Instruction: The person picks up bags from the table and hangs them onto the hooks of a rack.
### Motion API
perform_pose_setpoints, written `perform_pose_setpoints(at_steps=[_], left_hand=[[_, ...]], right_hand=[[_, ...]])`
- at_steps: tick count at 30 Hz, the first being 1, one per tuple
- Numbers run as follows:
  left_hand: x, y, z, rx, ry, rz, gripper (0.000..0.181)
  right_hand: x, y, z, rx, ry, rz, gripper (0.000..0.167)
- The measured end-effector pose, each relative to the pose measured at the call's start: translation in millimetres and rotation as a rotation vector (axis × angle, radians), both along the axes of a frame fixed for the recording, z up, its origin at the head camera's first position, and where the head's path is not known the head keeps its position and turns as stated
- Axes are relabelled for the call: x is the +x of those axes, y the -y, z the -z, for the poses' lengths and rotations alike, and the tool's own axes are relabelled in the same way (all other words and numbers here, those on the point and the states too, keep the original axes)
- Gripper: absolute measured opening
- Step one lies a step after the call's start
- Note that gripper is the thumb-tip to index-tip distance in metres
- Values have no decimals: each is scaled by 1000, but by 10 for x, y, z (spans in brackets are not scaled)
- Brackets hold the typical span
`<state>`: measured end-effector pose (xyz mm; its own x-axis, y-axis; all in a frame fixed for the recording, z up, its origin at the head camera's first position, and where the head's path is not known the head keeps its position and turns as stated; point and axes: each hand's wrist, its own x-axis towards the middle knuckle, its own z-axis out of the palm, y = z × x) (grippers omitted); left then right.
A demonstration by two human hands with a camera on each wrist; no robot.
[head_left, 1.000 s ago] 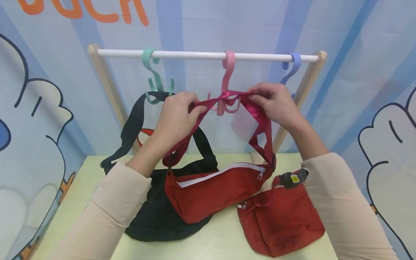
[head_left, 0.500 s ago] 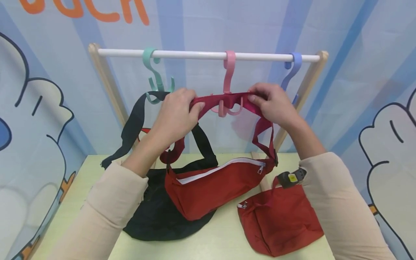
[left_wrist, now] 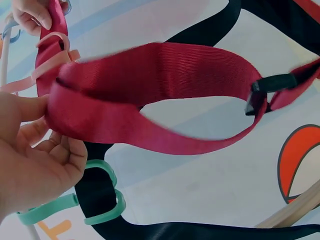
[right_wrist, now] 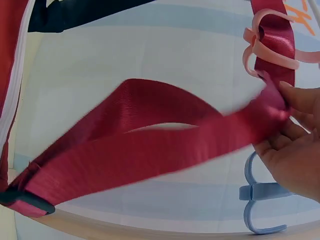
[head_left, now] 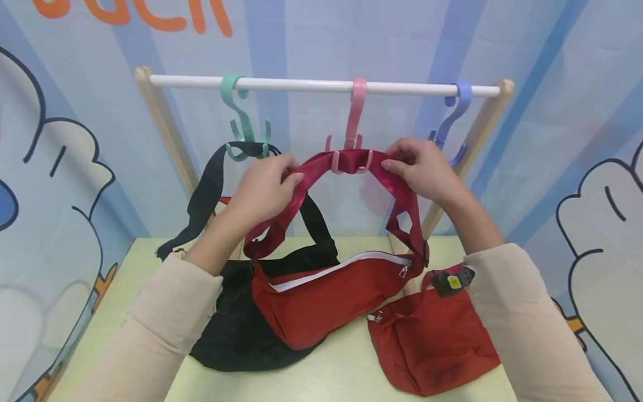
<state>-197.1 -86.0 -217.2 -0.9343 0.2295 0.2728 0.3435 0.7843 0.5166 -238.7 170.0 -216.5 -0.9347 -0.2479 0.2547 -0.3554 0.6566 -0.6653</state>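
Note:
A dark red waist bag [head_left: 331, 301] with a white zipper hangs by its magenta strap [head_left: 321, 166] from the pink hook [head_left: 354, 120]. The strap's top lies across the hook, behind its front prongs. Left of the hook, my left hand [head_left: 266, 181] pinches the strap; in the left wrist view, thumb and fingers of the left hand [left_wrist: 40, 155] hold its folded edge. My right hand [head_left: 422, 167] pinches the strap just right of the hook, as the right wrist view of the right hand [right_wrist: 295, 145] also shows. Black buckles [left_wrist: 267, 90] join strap and bag.
A black bag [head_left: 251, 335] hangs by its strap from the green hook [head_left: 243, 117], partly behind the red bag. Another red bag [head_left: 432, 340] with a black buckle lies on the table at right. A blue hook [head_left: 454, 114] hangs on the white rail [head_left: 301, 85].
The strap has settled down behind the pink hook's front prongs, and the hook has turned. Both hands have dropped slightly, the left also shifting a little left, still pinching the strap.

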Motion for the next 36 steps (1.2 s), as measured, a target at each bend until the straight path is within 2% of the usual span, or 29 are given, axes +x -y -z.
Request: perform_pose_setpoints(at_steps=[6,12,15,18,20,23,26,29,36], left_hand=[[3,9,67,52,-10,0,25],[60,-13,107,145,-39,-27,28],[129,-42,129,207,-110,-39,30],[199,-85,163,268,-224,-28,29],[237,-133,192,318,-288,10,27],[303,-227,235,355,-328,84,24],[368,-333,300,366,-306,175,22],[428,-449,397,344,-261,246,22],[554,-738,730,256,-96,371,23]], right_hand=[[83,-30,8,-72,-81,-42,25],[262,-167,6,-149,-132,-97,30],[358,-299,39,-206,-133,-136,30],[431,-449,101,-203,-94,-165,28],[475,-559,156,-150,-53,-182,26],[520,-728,268,-31,1,-225,24],[533,-883,413,44,35,-288,23],[524,-1027,580,59,66,-321,23],[479,-1317,1050,60,190,-263,29]])
